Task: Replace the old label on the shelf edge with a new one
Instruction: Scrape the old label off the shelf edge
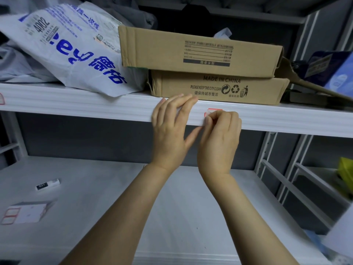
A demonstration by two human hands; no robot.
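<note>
Right hand [219,134]: fingers curled, thumb and forefinger tips pinched at the lower left corner of the label [212,111]. Grasping, though how much of the corner is lifted is hidden by the fingertips.

Label: red-bordered and stuck on the front of the shelf edge [76,104]. It sits just above and left of the right knuckles. Its long axis runs along the edge, left to right. Only its upper left part shows; the rest is under the fingers.

Left hand [170,131]: just left of the right hand, released. Its straight fingers lie across the shelf edge with tips at the top lip. The thumb reaches right and touches the right hand's thumb side.

Judgement: the right hand is on the label, so the pull is its job, likely rightward along the long axis. The left hand braces. Old or new label: cannot tell.

Beyond the fingertips: two stacked boxes [210,88]. Far below left, on the lower shelf [172,207]: a label sheet [24,213].
</note>
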